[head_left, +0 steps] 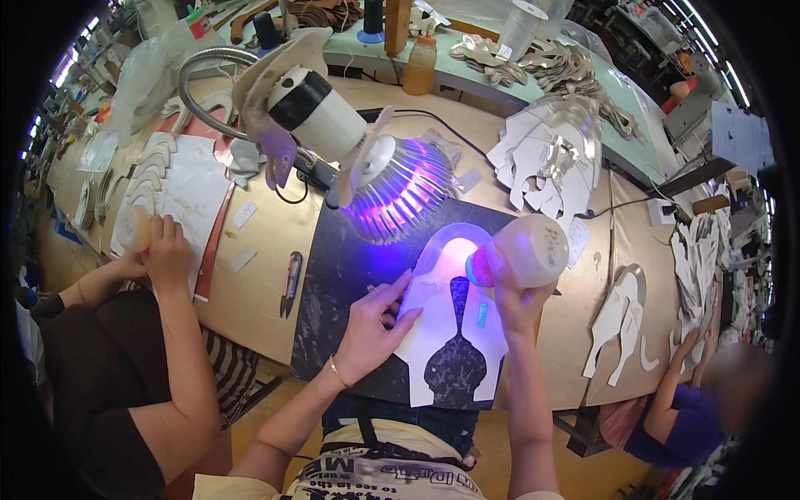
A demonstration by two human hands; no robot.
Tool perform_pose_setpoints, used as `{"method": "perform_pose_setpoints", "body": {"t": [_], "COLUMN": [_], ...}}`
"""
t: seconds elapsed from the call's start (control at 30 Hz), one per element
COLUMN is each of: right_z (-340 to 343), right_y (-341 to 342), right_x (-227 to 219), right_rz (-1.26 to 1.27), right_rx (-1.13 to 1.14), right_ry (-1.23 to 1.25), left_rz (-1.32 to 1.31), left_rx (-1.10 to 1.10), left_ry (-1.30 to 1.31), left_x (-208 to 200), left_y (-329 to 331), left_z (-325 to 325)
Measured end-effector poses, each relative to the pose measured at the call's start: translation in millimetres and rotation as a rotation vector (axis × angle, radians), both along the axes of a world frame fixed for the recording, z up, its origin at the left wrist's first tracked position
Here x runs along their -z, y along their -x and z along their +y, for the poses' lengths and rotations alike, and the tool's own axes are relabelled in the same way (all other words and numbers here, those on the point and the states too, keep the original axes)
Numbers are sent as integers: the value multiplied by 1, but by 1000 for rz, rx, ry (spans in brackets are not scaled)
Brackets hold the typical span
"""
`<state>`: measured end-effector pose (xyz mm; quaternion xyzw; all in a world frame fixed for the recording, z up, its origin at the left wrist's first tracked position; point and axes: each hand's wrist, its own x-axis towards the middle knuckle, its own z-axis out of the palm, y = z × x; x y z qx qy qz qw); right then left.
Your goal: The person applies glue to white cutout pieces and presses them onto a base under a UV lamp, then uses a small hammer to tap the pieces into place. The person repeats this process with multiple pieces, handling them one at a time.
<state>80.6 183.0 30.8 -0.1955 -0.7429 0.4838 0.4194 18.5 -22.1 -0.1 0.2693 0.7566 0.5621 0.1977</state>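
Note:
A white horseshoe-shaped cut piece [433,325], like a shoe upper, lies flat on a black board [329,308] with its two legs toward me. Its curved top glows pink-violet under a lit lamp [396,187]. My left hand [371,329] rests its fingertips and thumb along the piece's left edge, fingers apart and holding nothing. In my right hand [521,304] is a cloudy plastic bottle [537,250], tipped sideways with its red-and-blue neck low over the piece's upper right. Whether the bottle's tip touches the piece is hidden. A small teal mark [482,314] shows on the right leg.
A pen-like tool [292,283] lies left of the board. White cut pieces [550,154] are heaped at the far right, others [621,321] nearer. A co-worker's hand [169,254] holds a similar bottle [133,229] on the left; another person [692,408] works at right. An amber jar [419,65] stands behind.

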Motion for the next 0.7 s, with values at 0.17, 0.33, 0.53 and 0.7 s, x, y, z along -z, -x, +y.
{"method": "perform_pose_setpoints", "body": {"t": [0.17, 0.33, 0.53, 0.7], "right_z": [-4, -9, -17, -20], "right_y": [6, 5, -10, -21], "right_x": [7, 11, 7, 3], "right_rz": [-11, -24, -155, -91], "right_rx": [-41, -72, -141, -75], "right_ry": [-41, -61, 36, 205], "left_rz": [36, 8, 117, 472], "left_rx": [5, -2, -72, -77], "left_ry": [11, 62, 38, 154], "left_x": [0, -3, -7, -3], "left_y": [1, 3, 14, 21], "left_z": [0, 0, 3, -1]}}
